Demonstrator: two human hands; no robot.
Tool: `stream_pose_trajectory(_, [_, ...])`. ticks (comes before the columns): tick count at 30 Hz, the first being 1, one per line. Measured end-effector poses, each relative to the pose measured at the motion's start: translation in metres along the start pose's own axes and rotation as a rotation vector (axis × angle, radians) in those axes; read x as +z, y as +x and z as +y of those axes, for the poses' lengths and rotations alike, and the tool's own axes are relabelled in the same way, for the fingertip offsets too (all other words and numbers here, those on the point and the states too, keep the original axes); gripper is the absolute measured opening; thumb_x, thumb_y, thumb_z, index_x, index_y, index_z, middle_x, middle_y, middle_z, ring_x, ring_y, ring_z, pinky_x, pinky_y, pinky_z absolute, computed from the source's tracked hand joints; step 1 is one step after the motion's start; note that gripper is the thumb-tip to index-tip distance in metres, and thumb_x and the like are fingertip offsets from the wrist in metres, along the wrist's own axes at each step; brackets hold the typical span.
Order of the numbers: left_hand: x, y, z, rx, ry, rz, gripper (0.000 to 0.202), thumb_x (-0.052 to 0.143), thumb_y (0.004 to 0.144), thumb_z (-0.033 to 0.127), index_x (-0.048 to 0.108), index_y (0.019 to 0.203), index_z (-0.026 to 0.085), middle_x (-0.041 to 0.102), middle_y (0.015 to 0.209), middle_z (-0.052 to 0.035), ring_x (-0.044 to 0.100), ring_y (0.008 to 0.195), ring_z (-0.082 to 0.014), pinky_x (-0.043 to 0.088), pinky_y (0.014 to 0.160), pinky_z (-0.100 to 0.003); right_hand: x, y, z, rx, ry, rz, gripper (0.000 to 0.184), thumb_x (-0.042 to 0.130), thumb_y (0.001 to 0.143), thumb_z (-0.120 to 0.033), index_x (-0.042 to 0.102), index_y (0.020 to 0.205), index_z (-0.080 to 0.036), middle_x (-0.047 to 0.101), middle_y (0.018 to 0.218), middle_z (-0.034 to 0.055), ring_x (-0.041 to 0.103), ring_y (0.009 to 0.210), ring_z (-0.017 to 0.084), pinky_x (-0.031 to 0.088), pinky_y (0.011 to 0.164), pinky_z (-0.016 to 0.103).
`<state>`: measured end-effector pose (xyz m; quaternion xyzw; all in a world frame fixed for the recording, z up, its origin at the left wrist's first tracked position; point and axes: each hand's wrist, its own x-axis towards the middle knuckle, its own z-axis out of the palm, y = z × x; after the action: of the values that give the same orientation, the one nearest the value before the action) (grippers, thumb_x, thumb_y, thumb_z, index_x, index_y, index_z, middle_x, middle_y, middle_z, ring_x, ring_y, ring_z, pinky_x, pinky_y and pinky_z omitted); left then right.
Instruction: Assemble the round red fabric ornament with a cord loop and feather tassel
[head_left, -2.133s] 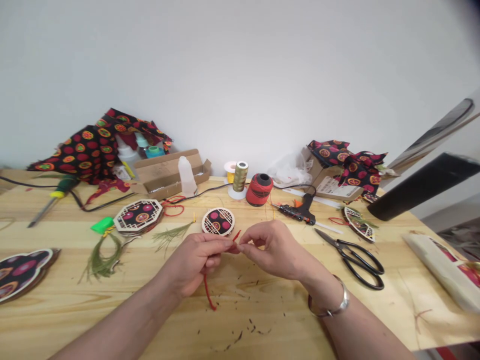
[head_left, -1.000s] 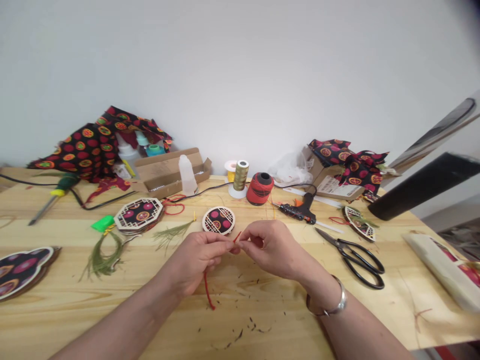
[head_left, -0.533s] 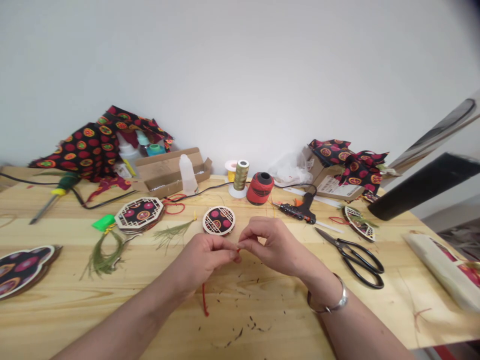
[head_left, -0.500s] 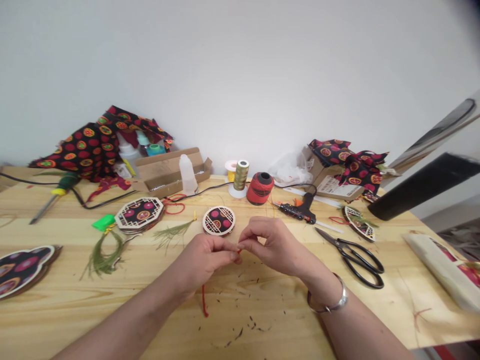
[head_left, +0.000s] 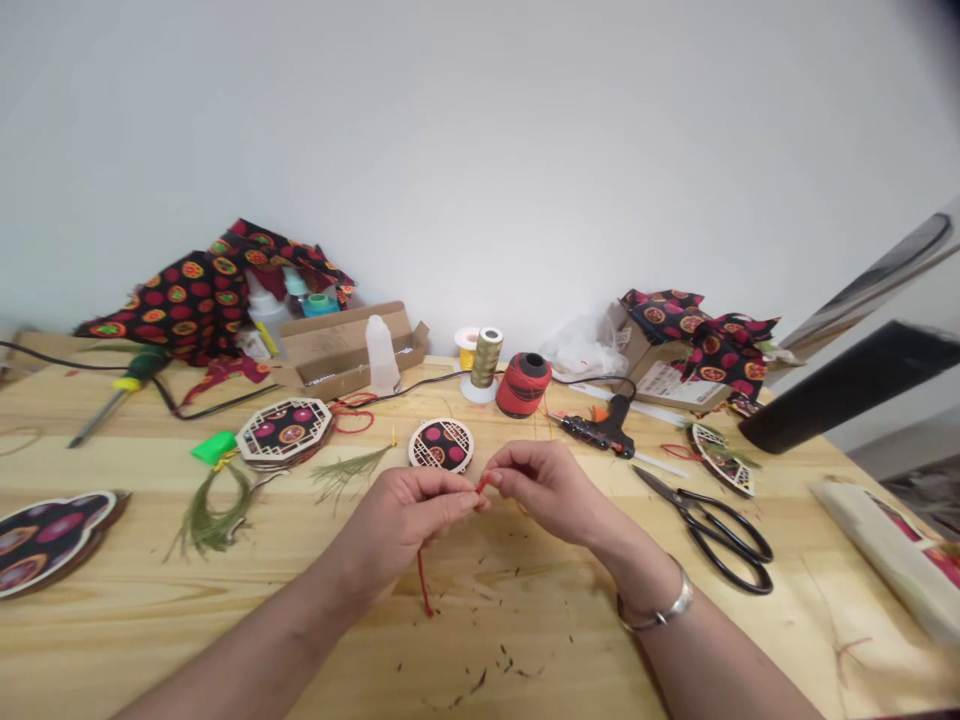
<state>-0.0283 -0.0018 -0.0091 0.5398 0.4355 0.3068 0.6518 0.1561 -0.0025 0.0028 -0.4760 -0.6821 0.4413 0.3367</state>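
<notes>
The left hand and the right hand meet above the wooden tabletop, with a red cord held between them. The fingers of the left hand are closed on the cord, and the fingers of the right hand pinch it from the other side, a short red end showing just above the fingertips. The cord looks twisted there, though that spot is too small to be sure. Its long tail hangs down below the left hand toward the tabletop.

Just beyond the hands lies a round lattice-edged wooden disc with black patterned fabric, near a wispy green tassel. Further left are a stack of octagonal lattice pieces and a second green tassel. Beyond the right hand are a hot glue gun and black-handled scissors. A red thread spool stands behind the disc, beside a gold thread spool. A silver bangle circles the right wrist.
</notes>
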Motion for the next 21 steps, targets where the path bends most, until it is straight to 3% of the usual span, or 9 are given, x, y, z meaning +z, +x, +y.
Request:
stream_pose_trajectory(5, [0.001, 0.001, 0.001, 0.019, -0.048, 0.076, 0.018, 0.065, 0.072, 0.033, 0.073, 0.073, 0.017, 0.034, 0.046, 0.0064, 0.024, 0.048, -0.0077, 0.015, 0.047, -0.025, 0.002, 0.000, 0.001, 0.034, 0.061, 0.016, 0.014, 0.050, 0.082, -0.019, 0.063, 0.083, -0.015, 0.058, 0.066, -0.0009, 0.047, 0.057, 0.008, 0.037, 0.052, 0.019])
stream_pose_trajectory(10, [0.001, 0.002, 0.001, 0.027, -0.082, 0.107, 0.020, 0.065, 0.071, 0.035, 0.073, 0.073, 0.016, 0.037, 0.046, 0.0062, 0.024, 0.047, -0.0074, 0.015, 0.047, -0.024, 0.007, 0.000, 0.000, 0.079, 0.062, 0.067, 0.011, 0.055, 0.078, -0.018, 0.064, 0.074, -0.015, 0.058, 0.061, -0.0020, 0.045, 0.052, 0.007, 0.034, 0.049, 0.018])
stream_pose_trajectory(17, [0.001, 0.003, 0.000, 0.026, -0.034, 0.192, 0.019, 0.065, 0.070, 0.035, 0.072, 0.071, 0.017, 0.039, 0.045, 0.0067, 0.025, 0.046, -0.0070, 0.016, 0.045, -0.022, 0.009, -0.004, -0.003, -0.092, -0.132, 0.111, 0.014, 0.056, 0.081, -0.019, 0.070, 0.075, -0.018, 0.060, 0.059, -0.0028, 0.043, 0.051, 0.006, 0.032, 0.048, 0.018])
stream_pose_trajectory(21, [0.002, 0.002, 0.001, 0.044, 0.053, 0.237, 0.018, 0.065, 0.071, 0.035, 0.073, 0.073, 0.020, 0.057, 0.055, 0.0029, 0.040, 0.052, -0.0096, 0.028, 0.048, -0.021, 0.011, -0.006, -0.003, -0.210, -0.324, 0.145, 0.015, 0.056, 0.082, -0.018, 0.067, 0.072, -0.018, 0.062, 0.063, -0.0016, 0.048, 0.055, 0.007, 0.035, 0.053, 0.019])
